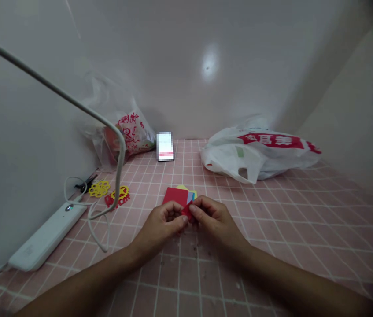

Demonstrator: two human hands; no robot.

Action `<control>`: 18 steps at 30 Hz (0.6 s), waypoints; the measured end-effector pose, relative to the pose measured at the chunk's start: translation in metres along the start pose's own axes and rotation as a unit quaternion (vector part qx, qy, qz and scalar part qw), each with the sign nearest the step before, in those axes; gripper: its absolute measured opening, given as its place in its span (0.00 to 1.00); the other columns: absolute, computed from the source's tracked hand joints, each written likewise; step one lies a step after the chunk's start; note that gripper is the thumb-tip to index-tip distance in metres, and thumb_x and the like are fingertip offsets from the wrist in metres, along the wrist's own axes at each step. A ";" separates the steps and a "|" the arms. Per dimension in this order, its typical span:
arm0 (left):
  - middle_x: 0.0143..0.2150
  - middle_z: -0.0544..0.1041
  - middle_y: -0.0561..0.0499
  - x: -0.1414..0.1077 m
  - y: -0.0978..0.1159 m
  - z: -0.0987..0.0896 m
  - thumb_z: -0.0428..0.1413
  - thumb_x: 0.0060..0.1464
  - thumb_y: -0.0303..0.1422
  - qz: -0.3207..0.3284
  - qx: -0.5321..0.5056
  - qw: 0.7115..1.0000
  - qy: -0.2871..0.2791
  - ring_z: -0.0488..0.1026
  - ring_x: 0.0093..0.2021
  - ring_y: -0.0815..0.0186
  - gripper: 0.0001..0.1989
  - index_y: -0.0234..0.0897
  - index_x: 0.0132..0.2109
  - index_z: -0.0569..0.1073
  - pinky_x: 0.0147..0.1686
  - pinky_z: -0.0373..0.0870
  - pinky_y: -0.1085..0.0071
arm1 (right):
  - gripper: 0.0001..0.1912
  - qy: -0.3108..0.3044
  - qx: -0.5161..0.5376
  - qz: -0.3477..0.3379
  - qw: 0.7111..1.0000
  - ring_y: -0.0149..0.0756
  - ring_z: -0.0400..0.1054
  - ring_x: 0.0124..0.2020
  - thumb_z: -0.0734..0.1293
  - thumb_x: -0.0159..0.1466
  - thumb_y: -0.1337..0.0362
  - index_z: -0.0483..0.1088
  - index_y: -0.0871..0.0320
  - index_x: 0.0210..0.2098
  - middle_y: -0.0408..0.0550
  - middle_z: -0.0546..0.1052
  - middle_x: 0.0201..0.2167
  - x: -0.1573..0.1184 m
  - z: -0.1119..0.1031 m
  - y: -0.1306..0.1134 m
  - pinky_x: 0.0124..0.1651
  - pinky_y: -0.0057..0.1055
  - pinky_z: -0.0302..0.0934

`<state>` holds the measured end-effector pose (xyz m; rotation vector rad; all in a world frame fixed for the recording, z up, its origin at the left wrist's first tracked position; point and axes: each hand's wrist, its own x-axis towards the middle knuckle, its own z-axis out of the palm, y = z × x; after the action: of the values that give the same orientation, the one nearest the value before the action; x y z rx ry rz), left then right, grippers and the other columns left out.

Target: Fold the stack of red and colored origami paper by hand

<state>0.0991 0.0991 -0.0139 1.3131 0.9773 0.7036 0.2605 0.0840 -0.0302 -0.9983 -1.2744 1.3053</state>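
Between my two hands is a small folded piece of red paper (187, 213). My left hand (164, 220) pinches its left side between thumb and fingers. On the other side, my right hand (214, 215) grips the upper right part with thumb and forefinger; its lower fingers are partly hidden. Just beyond the hands lies a stack of coloured paper squares, with a red sheet (175, 195) on top and lilac, blue and yellow edges (182, 187) showing. My fingers cover the near edge of this stack.
Yellow and red paper cutouts (99, 189) lie at the left, by black-handled scissors (85, 184). A white power strip (49, 235) and a looping cable (121, 163) are nearby. Plastic bags (133, 132) (262, 149) flank a propped phone (165, 146) at the back wall.
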 end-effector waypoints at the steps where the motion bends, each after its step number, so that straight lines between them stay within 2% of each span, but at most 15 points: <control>1: 0.26 0.72 0.54 0.000 0.000 0.000 0.60 0.49 0.39 -0.005 -0.006 1.000 0.005 0.65 0.24 0.71 0.11 0.36 0.33 0.69 0.27 0.61 0.73 | 0.12 0.001 0.003 0.000 1.000 0.29 0.61 0.24 0.65 0.63 0.57 0.68 0.58 0.27 0.41 0.68 0.23 0.000 0.000 -0.001 0.28 0.27 0.57; 6: 0.25 0.71 0.55 0.002 0.002 0.001 0.60 0.46 0.38 -0.021 -0.017 0.999 0.027 0.64 0.23 0.71 0.12 0.36 0.33 0.69 0.26 0.60 0.73 | 0.11 0.003 0.026 0.008 1.000 0.29 0.63 0.24 0.66 0.62 0.58 0.68 0.59 0.28 0.41 0.70 0.24 0.001 0.001 -0.001 0.28 0.27 0.59; 12: 0.24 0.70 0.56 0.003 0.000 -0.002 0.60 0.47 0.38 -0.031 -0.027 0.999 0.012 0.62 0.22 0.73 0.12 0.34 0.33 0.70 0.25 0.57 0.74 | 0.13 -0.006 0.043 0.039 0.998 0.27 0.62 0.22 0.66 0.62 0.57 0.66 0.59 0.27 0.39 0.69 0.21 0.002 0.000 0.004 0.27 0.26 0.57; 15: 0.26 0.72 0.54 0.002 -0.003 -0.003 0.62 0.46 0.37 -0.037 -0.064 0.997 -0.004 0.63 0.22 0.74 0.12 0.33 0.33 0.70 0.25 0.58 0.74 | 0.14 0.007 0.068 0.059 0.996 0.26 0.62 0.20 0.67 0.61 0.57 0.65 0.58 0.26 0.39 0.69 0.20 0.001 0.001 0.005 0.26 0.26 0.56; 18: 0.28 0.75 0.53 0.003 -0.007 -0.003 0.62 0.47 0.37 -0.034 -0.087 0.996 -0.005 0.64 0.23 0.74 0.12 0.34 0.33 0.70 0.26 0.59 0.75 | 0.14 -0.004 0.111 0.080 0.991 0.25 0.62 0.19 0.67 0.61 0.56 0.65 0.59 0.26 0.39 0.70 0.21 0.002 0.001 0.005 0.26 0.26 0.56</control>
<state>0.0972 0.1017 -0.0211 1.1254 0.9269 0.7143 0.2583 0.0859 -0.0351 -0.9514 -1.0455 1.5385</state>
